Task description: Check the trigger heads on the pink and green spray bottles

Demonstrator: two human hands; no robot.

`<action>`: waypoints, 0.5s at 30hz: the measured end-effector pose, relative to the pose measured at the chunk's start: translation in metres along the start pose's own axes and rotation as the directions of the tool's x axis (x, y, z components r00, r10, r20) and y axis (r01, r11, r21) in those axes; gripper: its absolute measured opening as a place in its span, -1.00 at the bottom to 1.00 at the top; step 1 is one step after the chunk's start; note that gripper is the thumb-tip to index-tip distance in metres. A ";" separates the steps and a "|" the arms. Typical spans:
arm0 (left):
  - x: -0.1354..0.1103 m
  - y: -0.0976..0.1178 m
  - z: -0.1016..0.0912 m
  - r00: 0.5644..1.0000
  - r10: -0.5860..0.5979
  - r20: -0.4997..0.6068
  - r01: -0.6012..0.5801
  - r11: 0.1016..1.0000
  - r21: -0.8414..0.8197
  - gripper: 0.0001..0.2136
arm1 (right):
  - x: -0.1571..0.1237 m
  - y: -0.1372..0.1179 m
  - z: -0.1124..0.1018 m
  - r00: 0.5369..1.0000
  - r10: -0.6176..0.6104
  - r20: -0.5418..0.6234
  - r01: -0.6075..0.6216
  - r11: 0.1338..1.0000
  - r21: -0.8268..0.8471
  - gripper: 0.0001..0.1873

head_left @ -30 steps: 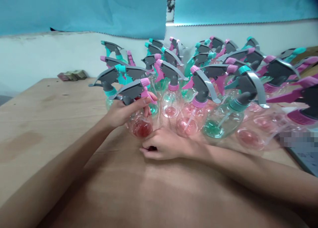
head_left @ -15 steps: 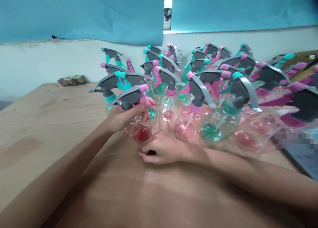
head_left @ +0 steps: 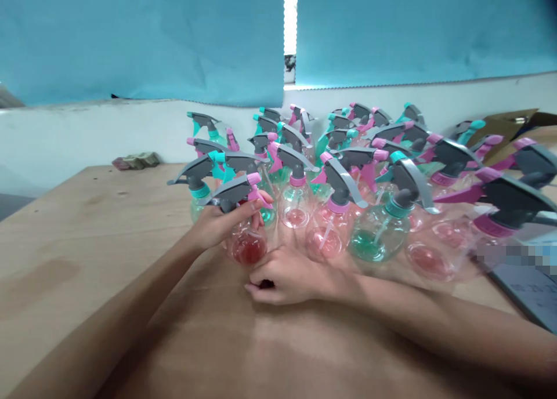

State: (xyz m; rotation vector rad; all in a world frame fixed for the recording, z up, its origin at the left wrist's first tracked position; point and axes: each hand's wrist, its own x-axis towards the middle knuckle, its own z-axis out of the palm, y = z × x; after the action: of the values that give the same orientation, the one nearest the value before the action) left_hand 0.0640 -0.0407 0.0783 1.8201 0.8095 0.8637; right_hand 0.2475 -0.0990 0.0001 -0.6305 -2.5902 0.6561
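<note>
My left hand (head_left: 217, 225) is wrapped round the neck of a clear pink-tinted spray bottle (head_left: 247, 245) with a grey and pink trigger head (head_left: 235, 191). The bottle stands on the wooden table (head_left: 87, 242) at the front left of a crowd of similar bottles. My right hand (head_left: 282, 274) rests on the table just in front of that bottle, fingers curled inward into a loose fist; I cannot make out anything in it. A green-tinted bottle (head_left: 378, 236) and a pink one (head_left: 324, 236) stand just right of my hands.
Several more spray bottles with pink or teal trigger heads (head_left: 348, 144) fill the table's back and right. A small stack of pads (head_left: 134, 160) lies at the far left by the white wall. A flat dark sheet (head_left: 528, 289) lies at the right edge. Blue cloth hangs behind.
The view has tilted upward, so everything sits lower in the picture. Both hands keep their places on and beside the pink bottle.
</note>
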 end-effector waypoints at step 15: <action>-0.001 0.004 -0.002 1.000 0.006 0.005 -0.007 0.996 0.087 -0.55 | 0.002 -0.035 -0.053 0.991 -0.098 -0.086 0.072 0.962 -0.262 -0.63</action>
State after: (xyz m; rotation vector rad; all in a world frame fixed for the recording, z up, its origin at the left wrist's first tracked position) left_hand 0.0623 -0.0420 0.0824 1.9011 0.8501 0.8393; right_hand 0.2590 -0.1072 0.0623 -0.6084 -2.6139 0.2539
